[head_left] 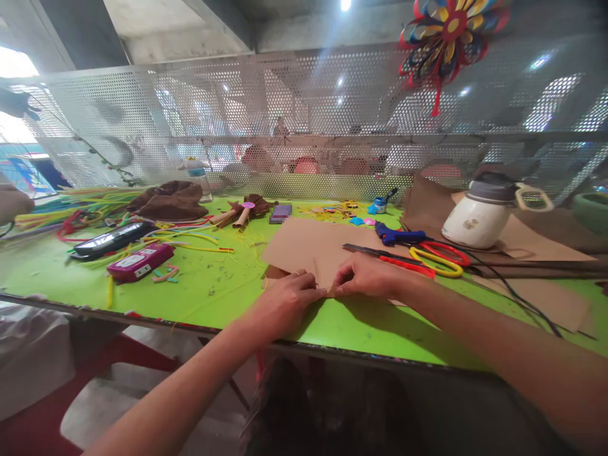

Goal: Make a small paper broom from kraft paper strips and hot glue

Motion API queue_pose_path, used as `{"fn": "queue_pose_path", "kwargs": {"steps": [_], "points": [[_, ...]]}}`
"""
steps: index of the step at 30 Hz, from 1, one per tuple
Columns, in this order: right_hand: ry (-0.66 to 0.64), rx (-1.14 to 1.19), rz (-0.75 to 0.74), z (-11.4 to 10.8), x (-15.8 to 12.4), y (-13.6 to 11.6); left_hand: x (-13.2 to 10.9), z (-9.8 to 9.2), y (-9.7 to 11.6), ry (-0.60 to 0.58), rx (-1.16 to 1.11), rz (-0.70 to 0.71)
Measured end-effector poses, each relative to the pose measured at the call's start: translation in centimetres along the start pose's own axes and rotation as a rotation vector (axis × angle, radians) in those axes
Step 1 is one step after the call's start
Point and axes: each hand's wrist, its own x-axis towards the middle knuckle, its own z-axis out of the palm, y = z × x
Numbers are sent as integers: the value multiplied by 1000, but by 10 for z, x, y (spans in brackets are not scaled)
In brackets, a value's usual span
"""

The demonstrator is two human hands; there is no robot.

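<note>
A sheet of brown paper (308, 244) lies flat on the green table (213, 285). My left hand (285, 297) and my right hand (365, 275) meet at its near edge, fingertips almost touching. Both hands pinch and press that edge with curled fingers. Red and yellow scissors (427, 259) lie just behind my right hand, touching the paper's far right part.
A blue glue gun (396, 236) and a white jug (477, 215) sit at the right on more brown paper. A black phone (111, 239), a pink case (140, 261) and coloured strips (190, 244) lie at the left. A perforated metal screen (304, 126) backs the table.
</note>
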Motion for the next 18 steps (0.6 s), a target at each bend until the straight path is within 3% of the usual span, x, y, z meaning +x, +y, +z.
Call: {"fn": "queue_pose_path", "kwargs": {"steps": [4,18], "points": [[34,13,40,0,2,4,2,-5,2,-32,-27,-1],[-62,2,99,-14,7,1,2,-8,3,-57,-28,-13]]}}
